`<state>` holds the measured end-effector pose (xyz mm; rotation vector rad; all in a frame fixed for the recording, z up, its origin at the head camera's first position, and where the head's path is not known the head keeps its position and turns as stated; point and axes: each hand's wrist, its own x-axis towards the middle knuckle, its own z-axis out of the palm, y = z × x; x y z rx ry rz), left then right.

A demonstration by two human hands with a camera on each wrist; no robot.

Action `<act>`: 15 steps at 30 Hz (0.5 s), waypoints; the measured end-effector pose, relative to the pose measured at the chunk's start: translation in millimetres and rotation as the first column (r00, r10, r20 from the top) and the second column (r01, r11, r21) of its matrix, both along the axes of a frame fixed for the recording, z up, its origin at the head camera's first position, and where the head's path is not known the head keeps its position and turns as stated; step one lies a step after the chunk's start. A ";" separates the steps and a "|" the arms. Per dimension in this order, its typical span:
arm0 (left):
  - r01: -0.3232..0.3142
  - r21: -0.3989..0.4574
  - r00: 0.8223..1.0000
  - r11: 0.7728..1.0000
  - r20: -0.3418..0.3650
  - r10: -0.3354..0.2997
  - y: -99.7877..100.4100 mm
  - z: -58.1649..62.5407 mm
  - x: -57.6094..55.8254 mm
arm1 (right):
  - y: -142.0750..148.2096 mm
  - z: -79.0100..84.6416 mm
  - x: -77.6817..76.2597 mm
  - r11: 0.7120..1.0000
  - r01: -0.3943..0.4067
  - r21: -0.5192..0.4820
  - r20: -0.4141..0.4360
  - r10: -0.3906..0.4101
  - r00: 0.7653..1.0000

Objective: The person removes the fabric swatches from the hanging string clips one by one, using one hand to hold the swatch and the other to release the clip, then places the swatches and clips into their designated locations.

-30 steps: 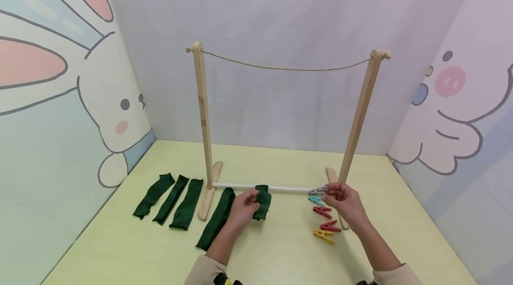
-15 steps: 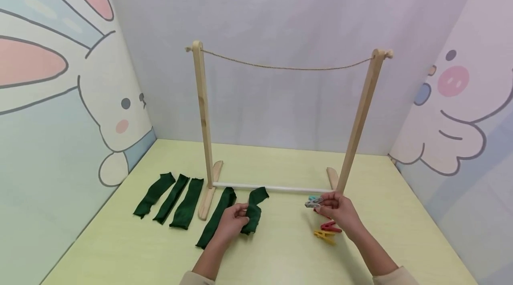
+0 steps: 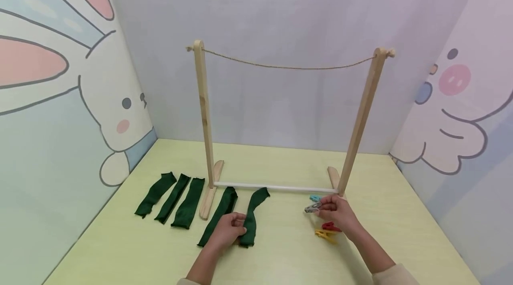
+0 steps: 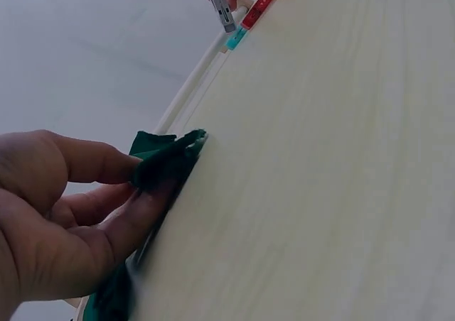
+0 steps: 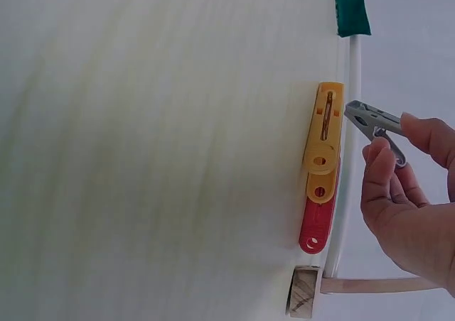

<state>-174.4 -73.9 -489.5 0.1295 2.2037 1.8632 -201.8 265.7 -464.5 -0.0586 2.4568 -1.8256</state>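
Observation:
My left hand (image 3: 228, 231) pinches the near end of a dark green cloth strip (image 3: 256, 202), whose far end lies on the table by the white crossbar (image 3: 286, 188). In the left wrist view, thumb and fingers hold the folded cloth edge (image 4: 167, 158). My right hand (image 3: 340, 216) holds a grey clothespin (image 3: 312, 207) a little above the table; the right wrist view shows the clothespin (image 5: 373, 122) between thumb and fingers. Near that hand lie a light blue clothespin (image 3: 315, 198), a red clothespin (image 3: 331, 226) and a yellow clothespin (image 3: 326, 236).
Several more green strips lie at the left, such as one strip (image 3: 188, 205) beside the rack's left foot (image 3: 207, 202). Two wooden posts, the left post (image 3: 205, 116) and right post (image 3: 362, 120), carry a sagging rope (image 3: 280, 67). Painted side walls and a pale back wall enclose the table.
My left hand has come toward me and down with the strip, which now stretches out on the table. My right hand has lowered slightly with the grey clothespin, covering a red one seen before.

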 end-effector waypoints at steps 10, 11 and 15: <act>0.080 -0.050 0.993 0.995 0.092 -0.075 -8.8 8.8 5.5 | -2.7 -6.1 -4.2 0.991 -0.060 0.119 0.008 0.060 0.998; 0.092 -0.061 0.992 0.994 0.097 -0.086 -9.7 8.7 5.7 | -2.5 -6.7 -4.5 0.987 -0.067 0.145 0.004 0.067 0.998; 0.136 -0.118 0.989 0.984 0.079 -0.127 -13.3 8.5 5.9 | -1.8 -7.8 -6.5 0.968 -0.099 0.231 -0.017 0.106 0.994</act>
